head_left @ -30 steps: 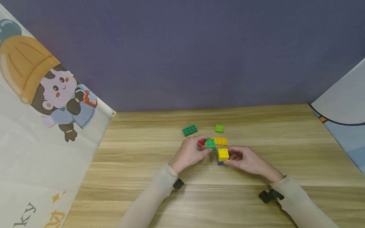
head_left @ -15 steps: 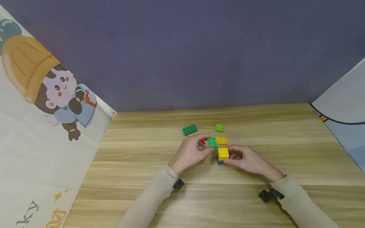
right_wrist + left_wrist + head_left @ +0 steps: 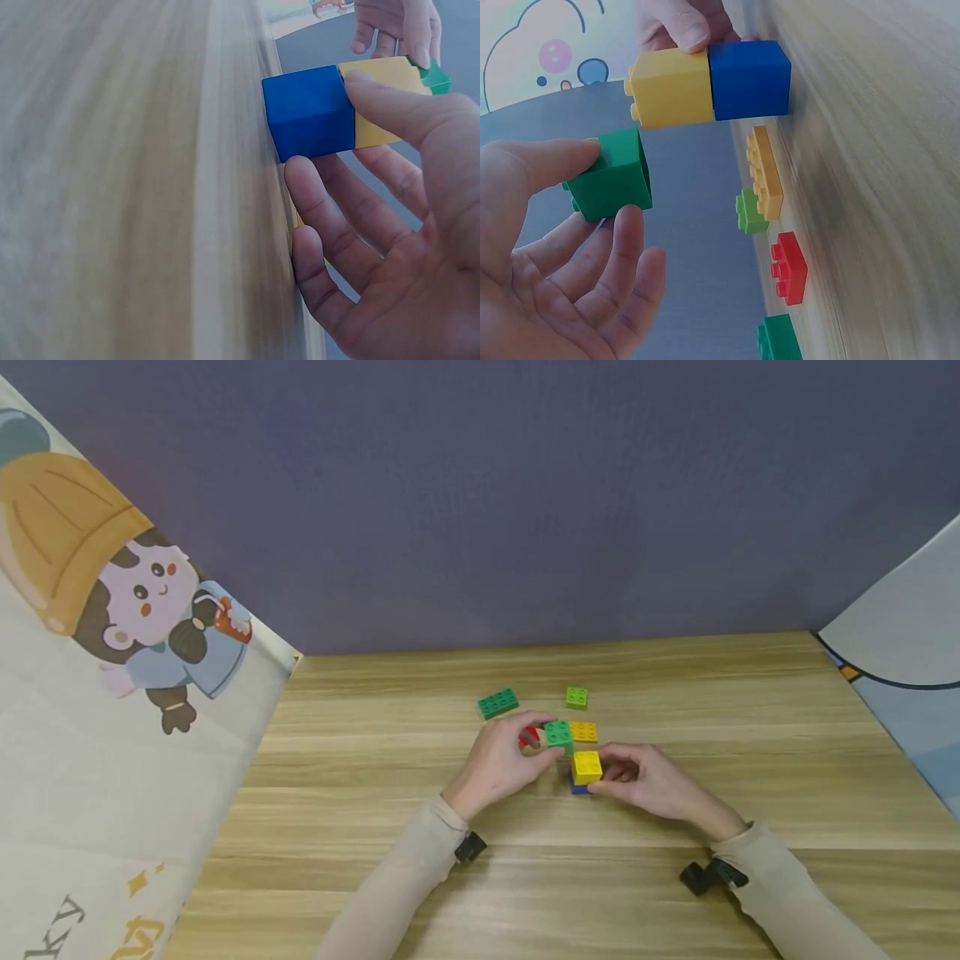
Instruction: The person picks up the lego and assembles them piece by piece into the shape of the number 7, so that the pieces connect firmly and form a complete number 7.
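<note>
My left hand (image 3: pixel 504 762) pinches a green square building block (image 3: pixel 611 176) between thumb and fingers, studs up, held above the table. Just to its right, a yellow block (image 3: pixel 587 767) sits stacked on a blue block (image 3: pixel 750 80). My right hand (image 3: pixel 651 781) grips this two-block stack from the right side, thumb and fingers at the joint between the blocks in the right wrist view. The green block is apart from the yellow one and a little higher, up and left of it in the head view.
Behind the hands lie an orange-yellow flat block (image 3: pixel 584 732), a lime block (image 3: pixel 577 697) and a long dark green block (image 3: pixel 498 703). A red block (image 3: pixel 789 268) is partly hidden by the left hand in the head view. A dark panel (image 3: pixel 525 510) borders the wooden table (image 3: pixel 360 693) at the back.
My left hand has shifted the green block slightly right, toward the yellow-and-blue stack, mostly in the first half second. The right hand and the stack have stayed in place.
</note>
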Demonstrator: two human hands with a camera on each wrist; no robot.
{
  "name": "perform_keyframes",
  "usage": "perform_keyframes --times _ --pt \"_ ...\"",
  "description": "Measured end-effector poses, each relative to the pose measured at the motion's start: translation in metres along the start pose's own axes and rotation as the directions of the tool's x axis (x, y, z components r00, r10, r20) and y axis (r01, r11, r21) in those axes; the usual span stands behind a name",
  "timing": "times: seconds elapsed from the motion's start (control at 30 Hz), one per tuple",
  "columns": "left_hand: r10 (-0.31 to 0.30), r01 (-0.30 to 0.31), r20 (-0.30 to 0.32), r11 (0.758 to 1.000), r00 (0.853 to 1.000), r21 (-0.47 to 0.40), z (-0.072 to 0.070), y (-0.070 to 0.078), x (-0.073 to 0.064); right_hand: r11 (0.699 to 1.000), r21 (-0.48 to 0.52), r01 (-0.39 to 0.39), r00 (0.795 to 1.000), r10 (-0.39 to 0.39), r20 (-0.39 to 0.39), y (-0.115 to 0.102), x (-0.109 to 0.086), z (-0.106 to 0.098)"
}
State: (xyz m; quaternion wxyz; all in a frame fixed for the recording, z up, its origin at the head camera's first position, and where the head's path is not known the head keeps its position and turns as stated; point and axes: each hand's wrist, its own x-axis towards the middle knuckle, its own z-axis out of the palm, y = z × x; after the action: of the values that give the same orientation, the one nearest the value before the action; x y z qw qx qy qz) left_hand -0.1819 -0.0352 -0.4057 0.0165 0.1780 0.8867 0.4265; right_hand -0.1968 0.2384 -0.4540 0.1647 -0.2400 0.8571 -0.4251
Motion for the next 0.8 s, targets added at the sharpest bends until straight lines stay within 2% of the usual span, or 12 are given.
perform_keyframes --times 0.3,0.8 --pt "0.043 -0.043 0.022 0.999 0.999 0.019 -0.001 -0.005 -0.018 1.000 0.015 -0.020 0.999 0.020 -0.032 -0.005 -0.012 0.024" --pt "0.095 -0.095 0.047 0.995 0.994 -0.012 -0.011 0.003 -0.027 1.000 0.018 0.000 0.999 0.001 -0.040 -0.021 -0.011 0.034"
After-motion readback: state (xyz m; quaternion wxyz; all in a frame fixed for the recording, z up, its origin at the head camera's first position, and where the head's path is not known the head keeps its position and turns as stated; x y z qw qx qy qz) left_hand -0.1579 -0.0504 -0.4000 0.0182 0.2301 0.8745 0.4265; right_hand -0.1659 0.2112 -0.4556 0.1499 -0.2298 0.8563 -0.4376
